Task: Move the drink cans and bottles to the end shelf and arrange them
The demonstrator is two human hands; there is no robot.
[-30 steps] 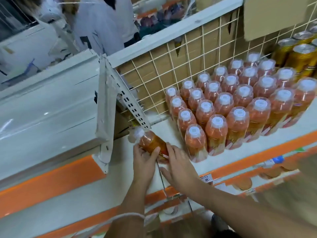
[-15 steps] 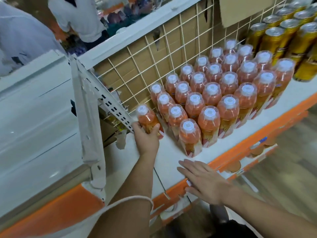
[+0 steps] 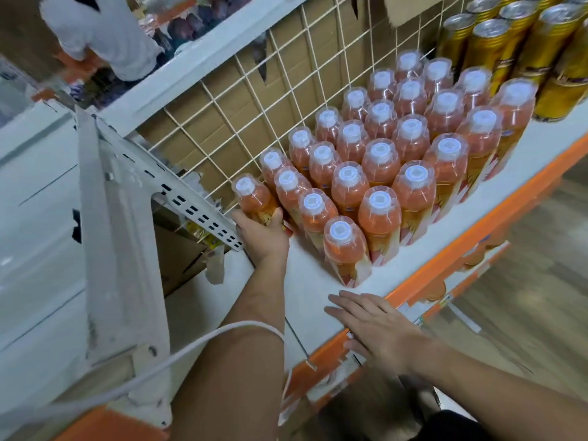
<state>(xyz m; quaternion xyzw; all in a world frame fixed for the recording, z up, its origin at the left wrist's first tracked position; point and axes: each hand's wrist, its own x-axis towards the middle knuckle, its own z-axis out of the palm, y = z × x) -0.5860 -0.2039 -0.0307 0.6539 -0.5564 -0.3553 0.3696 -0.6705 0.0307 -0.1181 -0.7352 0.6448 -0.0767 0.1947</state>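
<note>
Several orange drink bottles with white caps [image 3: 380,160] stand in rows on the white shelf [image 3: 318,300]. My left hand [image 3: 262,235] grips one more orange bottle [image 3: 251,197], upright at the left end of the back rows, beside the perforated shelf bracket. My right hand [image 3: 378,329] lies flat, fingers straight, on the shelf's front edge by the orange strip. Gold drink cans [image 3: 521,46] stand at the far right behind the bottles.
A wire grid backed with cardboard [image 3: 254,100] closes the shelf's rear. A white perforated bracket [image 3: 178,192] and upright panel [image 3: 111,249] bound the left side. A person in white [image 3: 98,36] stands beyond the shelf. A white cord [image 3: 191,348] crosses my left forearm.
My left hand has stood the bottle upright and pushed it back against the row's left end. My right hand let go of it and came down flat on the shelf's front edge.
</note>
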